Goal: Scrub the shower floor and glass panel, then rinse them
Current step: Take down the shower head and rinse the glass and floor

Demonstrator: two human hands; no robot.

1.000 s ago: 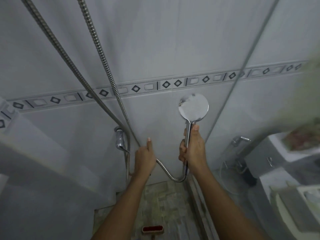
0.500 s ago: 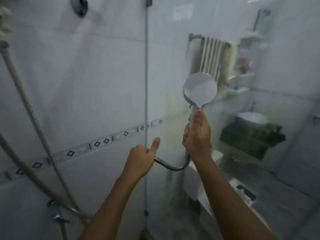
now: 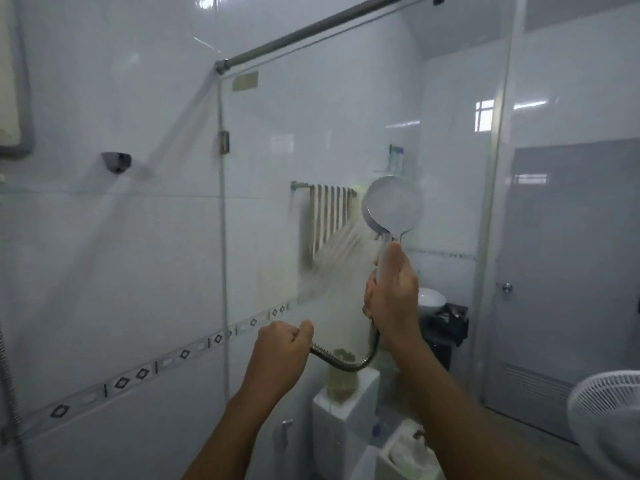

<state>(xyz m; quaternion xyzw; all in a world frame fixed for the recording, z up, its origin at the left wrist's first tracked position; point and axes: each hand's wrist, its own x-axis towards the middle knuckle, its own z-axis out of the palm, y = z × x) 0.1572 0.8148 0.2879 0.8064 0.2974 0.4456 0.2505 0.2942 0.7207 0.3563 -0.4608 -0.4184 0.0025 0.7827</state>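
The right hand (image 3: 393,303), right of centre in the frame, is clamping its grip around the handle of the shower head (image 3: 393,206), thumb lying up along the handle; the round head is standing just above the fist; a water spray (image 3: 332,251) is streaming from it down and to the left onto the glass panel (image 3: 346,133), which is filling the middle of the frame; the left hand (image 3: 280,355), lower centre, is closing its grip in a fist around the metal hose (image 3: 346,363), which is sagging in a loop between the two hands; behind the glass a towel rail (image 3: 329,216) is showing blurred through the wet patch; a support bar (image 3: 311,29) is running along the top of the panel; a white fan (image 3: 602,410) is sitting at the lower right edge.
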